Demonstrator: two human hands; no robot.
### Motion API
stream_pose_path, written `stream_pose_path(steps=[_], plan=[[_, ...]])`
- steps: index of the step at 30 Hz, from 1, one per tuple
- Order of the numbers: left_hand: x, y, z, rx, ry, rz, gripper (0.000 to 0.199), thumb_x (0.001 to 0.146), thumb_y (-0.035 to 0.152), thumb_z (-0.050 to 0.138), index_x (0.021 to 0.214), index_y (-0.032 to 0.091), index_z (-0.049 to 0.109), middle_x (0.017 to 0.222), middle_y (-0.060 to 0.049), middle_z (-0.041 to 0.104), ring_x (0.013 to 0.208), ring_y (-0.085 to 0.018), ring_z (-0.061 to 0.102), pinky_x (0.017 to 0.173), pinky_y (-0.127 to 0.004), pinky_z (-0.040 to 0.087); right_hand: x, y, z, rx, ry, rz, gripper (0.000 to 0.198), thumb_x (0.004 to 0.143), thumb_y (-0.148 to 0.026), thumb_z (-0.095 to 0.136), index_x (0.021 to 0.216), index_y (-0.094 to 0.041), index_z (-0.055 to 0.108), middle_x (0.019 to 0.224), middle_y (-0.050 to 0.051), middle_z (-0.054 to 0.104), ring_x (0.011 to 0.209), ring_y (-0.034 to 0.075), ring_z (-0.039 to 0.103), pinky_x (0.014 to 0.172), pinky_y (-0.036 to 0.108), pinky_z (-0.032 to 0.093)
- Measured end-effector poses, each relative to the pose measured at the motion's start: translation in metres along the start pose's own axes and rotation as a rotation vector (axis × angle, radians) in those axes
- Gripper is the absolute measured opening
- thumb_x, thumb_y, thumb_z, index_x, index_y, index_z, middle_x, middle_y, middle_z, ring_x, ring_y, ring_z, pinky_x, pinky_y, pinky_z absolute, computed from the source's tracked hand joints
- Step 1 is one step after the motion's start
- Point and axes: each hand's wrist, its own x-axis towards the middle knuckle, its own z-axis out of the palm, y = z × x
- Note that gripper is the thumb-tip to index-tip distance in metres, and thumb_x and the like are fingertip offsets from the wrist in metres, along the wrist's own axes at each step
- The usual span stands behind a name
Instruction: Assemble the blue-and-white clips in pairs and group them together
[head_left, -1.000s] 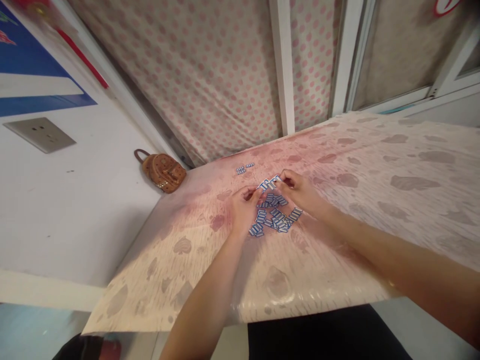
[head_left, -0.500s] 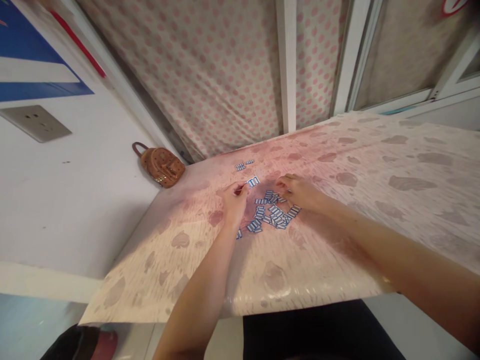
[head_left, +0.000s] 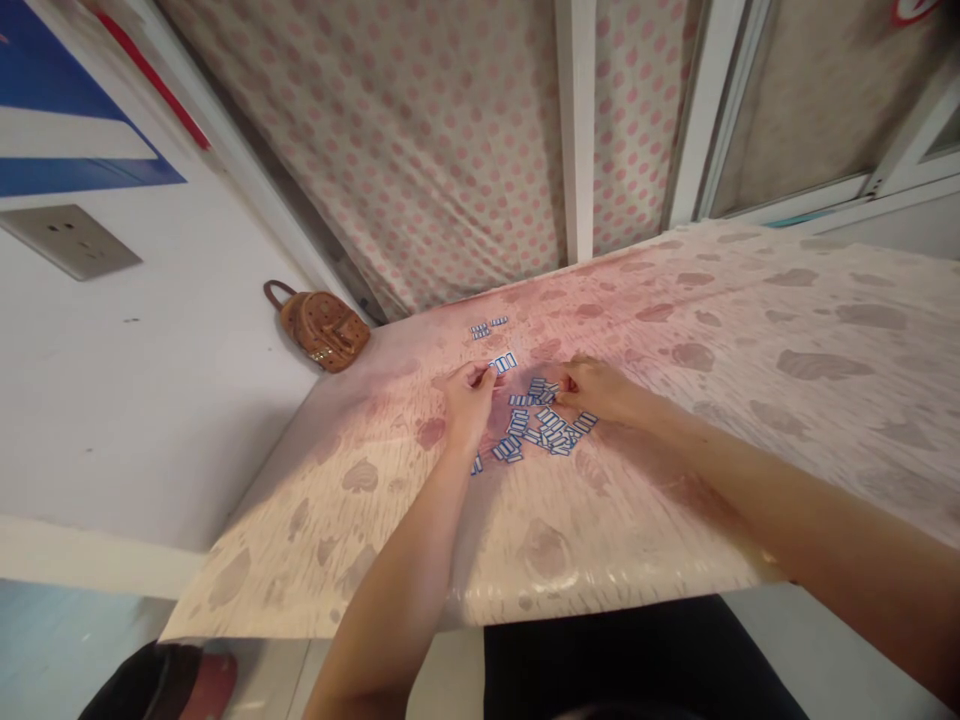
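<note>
My left hand (head_left: 468, 392) is closed in a pinch on a small flat blue-and-white striped piece (head_left: 504, 363), which juts out beyond the fingertips. To its right, my right hand (head_left: 591, 386) has thumb and fingers pressed together at the upper right edge of a loose pile of similar striped pieces (head_left: 553, 430). Whatever those fingers hold, if anything, is too small to make out. Farther back on the table lie a few more striped pieces (head_left: 480, 331), set side by side. One piece (head_left: 476, 464) is partly hidden by my left forearm.
A patterned cloth (head_left: 547, 550) covers the table. At its far left corner, against the wall, stands a small brown backpack-shaped bag (head_left: 326, 330). Behind the table hangs a dotted curtain (head_left: 450, 150). A dark and red object (head_left: 169, 685) is below the left front edge.
The right hand's fingers have drawn together and come slightly down toward the pile. My left hand keeps its pinch on the striped piece, which has shifted very slightly left.
</note>
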Motion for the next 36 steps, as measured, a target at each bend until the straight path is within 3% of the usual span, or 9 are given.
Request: stream_pose_path(steps=[3, 6, 10, 18, 23, 25, 29, 33, 36], plan=[[0.001, 0.0, 0.0, 0.0, 0.011, -0.01, 0.008, 0.083, 0.021, 0.065, 0.084, 0.014, 0.069, 0.079, -0.006, 0.075, 0.072, -0.016, 0.073, 0.071, -0.028, 0.058, -0.002, 0.004, -0.005, -0.022, 0.082, 0.051, 0.012, 0.085, -0.013, 0.054, 0.09, -0.017, 0.064, 0.096, 0.013, 0.07, 0.092, 0.025, 0.066, 0.079, 0.032, 0.045], [0.0, 0.0, 0.0, -0.011, 0.012, -0.014, 0.007, 0.083, 0.021, 0.066, 0.084, 0.014, 0.069, 0.079, -0.006, 0.075, 0.072, -0.017, 0.073, 0.074, -0.029, 0.058, -0.003, 0.014, -0.013, -0.083, 0.12, 0.195, 0.015, 0.088, -0.022, 0.052, 0.095, -0.016, 0.064, 0.099, 0.017, 0.07, 0.091, 0.029, 0.067, 0.074, 0.036, 0.045], [-0.002, 0.001, 0.0, -0.041, 0.006, -0.025, 0.007, 0.082, 0.021, 0.069, 0.082, 0.014, 0.068, 0.077, -0.006, 0.075, 0.072, -0.017, 0.073, 0.076, -0.03, 0.059, -0.001, 0.024, -0.016, -0.075, 0.044, 0.3, 0.023, 0.085, -0.036, 0.061, 0.095, -0.015, 0.065, 0.098, 0.021, 0.069, 0.09, 0.035, 0.068, 0.072, 0.039, 0.047], [-0.001, -0.004, 0.001, -0.048, -0.012, -0.023, 0.013, 0.079, 0.027, 0.074, 0.081, 0.014, 0.069, 0.077, -0.007, 0.075, 0.072, -0.018, 0.073, 0.075, -0.03, 0.058, 0.004, 0.028, -0.013, -0.049, 0.022, 0.36, 0.028, 0.079, -0.036, 0.068, 0.098, -0.016, 0.064, 0.109, 0.022, 0.067, 0.097, 0.034, 0.066, 0.075, 0.039, 0.048], [0.001, -0.01, 0.0, 0.025, -0.027, 0.006, 0.011, 0.08, 0.027, 0.071, 0.082, 0.016, 0.071, 0.08, -0.005, 0.075, 0.074, -0.017, 0.072, 0.073, -0.027, 0.056, 0.005, 0.03, -0.013, -0.042, 0.022, 0.322, 0.016, 0.081, -0.029, 0.064, 0.093, -0.018, 0.065, 0.103, 0.018, 0.069, 0.092, 0.029, 0.066, 0.069, 0.033, 0.046], [0.001, -0.01, -0.001, 0.075, -0.009, 0.032, 0.01, 0.08, 0.027, 0.07, 0.081, 0.017, 0.072, 0.078, -0.004, 0.075, 0.073, -0.016, 0.071, 0.07, -0.025, 0.054, 0.004, 0.028, -0.015, -0.005, 0.092, 0.284, 0.012, 0.085, -0.024, 0.057, 0.09, -0.017, 0.065, 0.098, 0.015, 0.071, 0.09, 0.026, 0.066, 0.068, 0.03, 0.043], [-0.002, -0.007, 0.001, 0.115, 0.003, 0.032, 0.01, 0.078, 0.027, 0.07, 0.078, 0.017, 0.073, 0.071, -0.001, 0.071, 0.067, -0.014, 0.065, 0.063, -0.023, 0.05, 0.003, 0.018, -0.023, 0.116, 0.229, 0.179, 0.022, 0.091, -0.024, 0.045, 0.078, -0.019, 0.061, 0.088, 0.01, 0.07, 0.081, 0.021, 0.064, 0.065, 0.029, 0.04], [-0.005, -0.005, 0.006, 0.078, -0.022, 0.004, 0.009, 0.078, 0.026, 0.07, 0.077, 0.018, 0.074, 0.068, 0.0, 0.07, 0.063, -0.013, 0.063, 0.06, -0.023, 0.049, 0.0, 0.003, -0.025, 0.407, 0.202, 0.032, 0.023, 0.09, -0.027, 0.044, 0.072, -0.021, 0.058, 0.066, 0.002, 0.064, 0.064, 0.018, 0.059, 0.058, 0.028, 0.039], [-0.008, -0.003, 0.01, 0.056, -0.055, 0.021, 0.009, 0.078, 0.026, 0.071, 0.078, 0.018, 0.075, 0.069, -0.001, 0.071, 0.063, -0.014, 0.064, 0.061, -0.024, 0.049, -0.004, -0.01, -0.02, 0.7, 0.149, -0.033, 0.012, 0.086, -0.028, 0.05, 0.08, -0.022, 0.057, 0.068, 0.0, 0.066, 0.063, 0.017, 0.061, 0.06, 0.027, 0.044]])
